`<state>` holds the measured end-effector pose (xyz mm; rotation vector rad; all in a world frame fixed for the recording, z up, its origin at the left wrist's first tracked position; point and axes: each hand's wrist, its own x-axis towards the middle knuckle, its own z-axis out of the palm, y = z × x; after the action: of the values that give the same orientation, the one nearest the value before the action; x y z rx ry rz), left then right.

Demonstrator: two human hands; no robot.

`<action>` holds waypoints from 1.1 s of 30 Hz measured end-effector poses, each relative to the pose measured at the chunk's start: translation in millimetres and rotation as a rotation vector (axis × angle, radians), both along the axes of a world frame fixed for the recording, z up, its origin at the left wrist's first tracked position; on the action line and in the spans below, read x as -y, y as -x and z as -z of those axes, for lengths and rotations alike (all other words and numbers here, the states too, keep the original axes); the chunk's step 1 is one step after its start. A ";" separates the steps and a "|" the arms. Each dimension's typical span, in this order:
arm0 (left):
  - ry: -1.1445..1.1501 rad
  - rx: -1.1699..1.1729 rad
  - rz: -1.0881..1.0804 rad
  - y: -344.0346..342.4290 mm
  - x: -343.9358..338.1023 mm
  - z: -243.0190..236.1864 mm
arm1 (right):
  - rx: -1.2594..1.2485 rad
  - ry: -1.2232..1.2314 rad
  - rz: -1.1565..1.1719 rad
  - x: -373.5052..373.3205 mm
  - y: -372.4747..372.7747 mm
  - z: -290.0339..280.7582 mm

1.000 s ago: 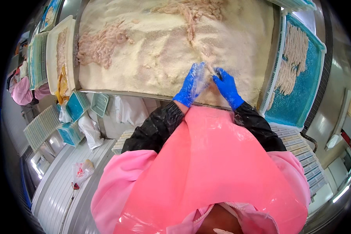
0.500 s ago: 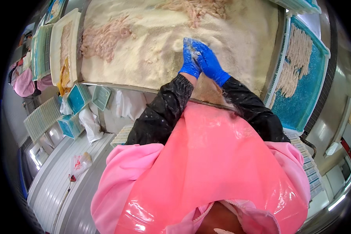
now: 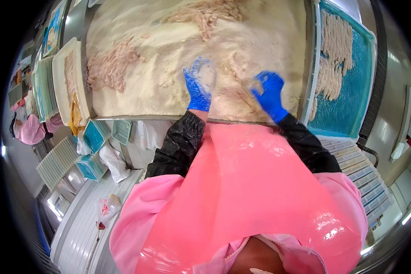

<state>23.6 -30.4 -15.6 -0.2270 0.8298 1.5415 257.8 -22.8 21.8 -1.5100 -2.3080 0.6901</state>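
Observation:
Both my hands wear blue gloves over a metal-edged trough filled with pale crumb coating [image 3: 155,98]. My left hand [image 3: 198,89] is open, fingers stretched and blurred, its palm dusted with crumbs. To its right, my right hand [image 3: 271,93] has fingers curved and thumb apart, with no piece visible in its grip; loose crumbs blur by its fingertips. Between and beyond the hands, pinkish strips of raw meat [image 3: 235,68] lie partly covered by crumbs. A heap of raw strips [image 3: 111,66] sits at the left, and another heap [image 3: 207,16] at the far side.
At the right stands a blue tray [image 3: 344,114] with rows of coated strips [image 3: 335,39]. A white tub [image 3: 55,77] adjoins the trough's left end. Stacked trays [image 3: 358,176] stand low at the right. Small teal baskets [image 3: 121,132] hang below the trough's near edge.
My hands were pressed together over the crumbs; now they are apart, the left moved left and the right moved right. The view has shifted slightly.

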 end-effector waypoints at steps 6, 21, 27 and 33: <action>0.072 -0.179 0.078 2.0 4.4 16.5 | -0.289 0.303 0.085 40.3 3.4 22.3; 0.260 -0.381 0.121 -2.4 -11.5 20.0 | -0.682 0.372 0.704 -121.7 -283.5 -191.2; 0.332 -0.464 0.060 -14.3 -14.9 10.7 | -0.261 0.139 0.628 -228.8 -391.6 -77.2; 0.395 -0.538 0.048 -18.5 -13.9 6.1 | 0.332 0.015 0.404 -214.2 -382.0 3.7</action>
<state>42.1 -16.5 -21.6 -0.0731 1.5567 1.3972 639.8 191.4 18.1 -2.1492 -2.1036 0.3695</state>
